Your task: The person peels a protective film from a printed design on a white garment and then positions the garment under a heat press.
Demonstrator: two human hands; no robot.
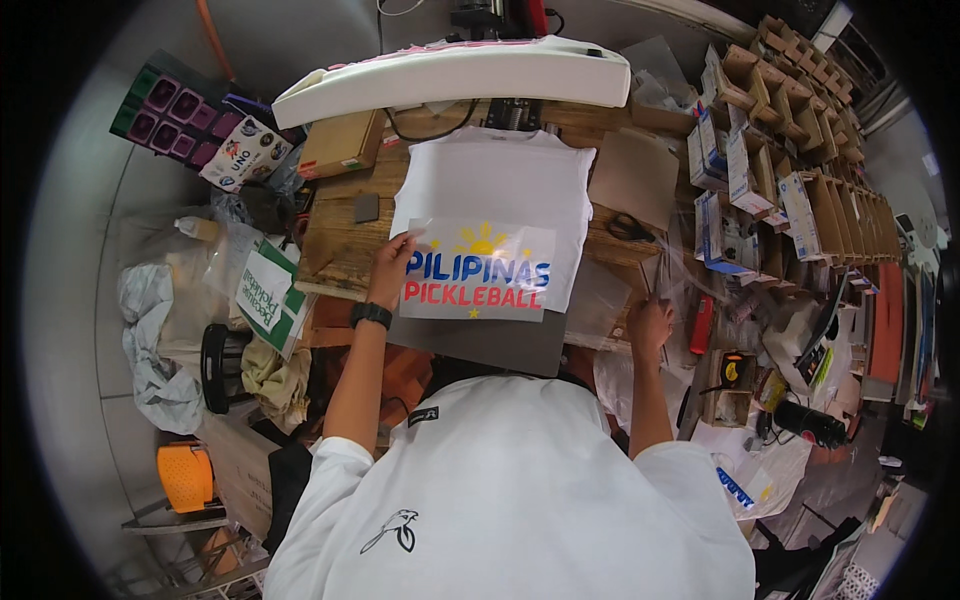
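A white shirt point(495, 180) lies spread on a grey board point(490, 345) in front of me. Over its lower part is a clear transfer film point(418, 310) printed with a yellow sun and blue and red lettering. My left hand point(390, 265), with a dark watch on the wrist, pinches this film at its left edge. To the right of the board, my right hand point(651, 322) is closed beside clear plastic sheets point(600, 300). What its fingers hold, if anything, I cannot make out. Dark-handled scissors point(630, 228) rest beyond that hand.
A white heat press head point(450, 82) spans the far side above the wooden table point(335, 235). Cardboard bins point(770, 190) crowd the right. A cardboard box point(342, 145) and a small dark square block point(366, 208) sit at left. Bags and cloth point(155, 340) hang farther left.
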